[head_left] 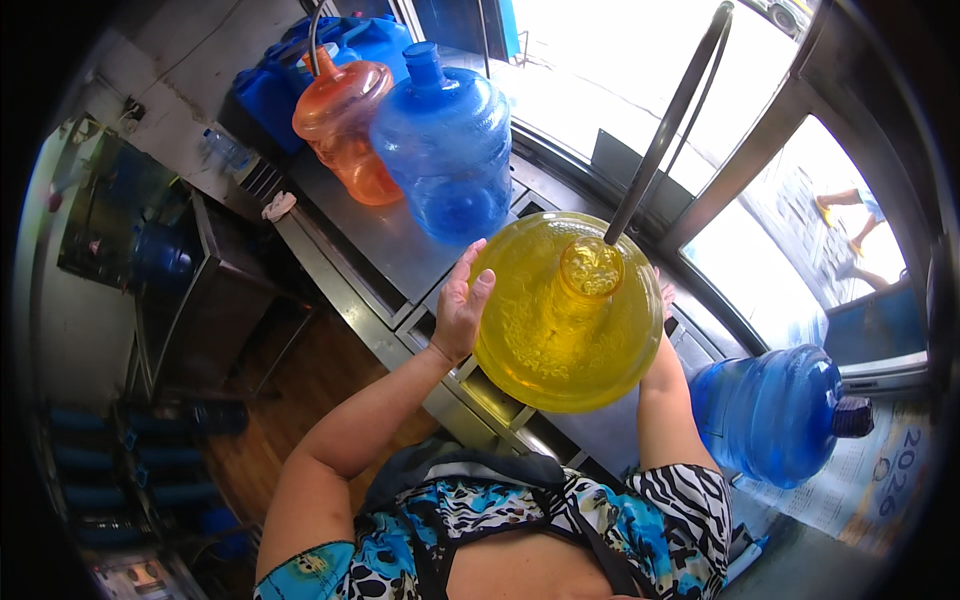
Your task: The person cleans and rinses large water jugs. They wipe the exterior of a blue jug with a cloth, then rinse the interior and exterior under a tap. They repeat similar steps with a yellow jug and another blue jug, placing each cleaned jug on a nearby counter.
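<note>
A large translucent yellow water jug (530, 350) stands upright before me, its neck up and full of bubbling water. The curved metal spout (655, 145) comes down to the rim of its mouth. My left hand (463, 305) presses against the jug's left side, thumb raised and fingers stretched along the wall. On the other side is my right hand (665, 297), mostly hidden behind the jug, with only some fingertips showing. Just beyond my left hand, a blue water jug (440, 150) stands with some water low inside it.
An orange jug (345, 130) with a thin spout at its mouth stands at the back left, near blue containers (270, 105). To the right, a capped blue jug (770, 415) lies on its side over newspaper (860, 490). The metal counter (345, 225) runs beside a window.
</note>
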`<action>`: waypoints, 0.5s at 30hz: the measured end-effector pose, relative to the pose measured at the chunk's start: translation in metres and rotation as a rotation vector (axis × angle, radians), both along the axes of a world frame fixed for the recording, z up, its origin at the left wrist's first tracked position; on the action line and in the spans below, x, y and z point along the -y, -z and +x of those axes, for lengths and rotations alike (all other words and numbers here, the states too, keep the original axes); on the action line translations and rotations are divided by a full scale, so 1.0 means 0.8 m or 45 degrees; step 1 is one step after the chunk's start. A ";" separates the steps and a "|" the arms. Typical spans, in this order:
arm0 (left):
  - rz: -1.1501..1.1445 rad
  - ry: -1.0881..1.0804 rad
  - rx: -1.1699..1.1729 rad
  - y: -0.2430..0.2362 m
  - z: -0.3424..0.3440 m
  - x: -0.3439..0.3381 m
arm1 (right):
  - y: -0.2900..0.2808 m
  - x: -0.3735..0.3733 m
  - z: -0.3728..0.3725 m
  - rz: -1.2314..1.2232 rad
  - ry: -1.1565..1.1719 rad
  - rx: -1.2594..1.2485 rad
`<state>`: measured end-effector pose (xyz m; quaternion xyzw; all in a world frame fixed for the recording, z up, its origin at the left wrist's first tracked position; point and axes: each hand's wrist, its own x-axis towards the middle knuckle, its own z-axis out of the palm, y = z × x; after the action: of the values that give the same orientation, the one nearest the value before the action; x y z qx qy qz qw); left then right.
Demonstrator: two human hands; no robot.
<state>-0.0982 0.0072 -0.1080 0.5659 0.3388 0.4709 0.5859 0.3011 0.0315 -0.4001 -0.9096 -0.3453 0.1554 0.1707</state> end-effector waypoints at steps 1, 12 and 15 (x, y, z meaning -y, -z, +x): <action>-0.002 0.031 0.035 0.001 0.000 -0.001 | 0.006 -0.008 0.005 0.043 -0.005 -0.045; 0.035 0.017 0.086 0.014 0.002 -0.002 | -0.204 0.190 -0.075 0.744 0.275 0.931; 0.047 0.058 0.136 0.014 0.005 -0.005 | -0.274 0.303 -0.085 0.723 0.778 1.074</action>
<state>-0.0946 0.0108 -0.1195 0.5584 0.2853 0.4931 0.6030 0.2331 -0.2111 -0.1808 -0.8698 -0.1338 -0.3742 0.2924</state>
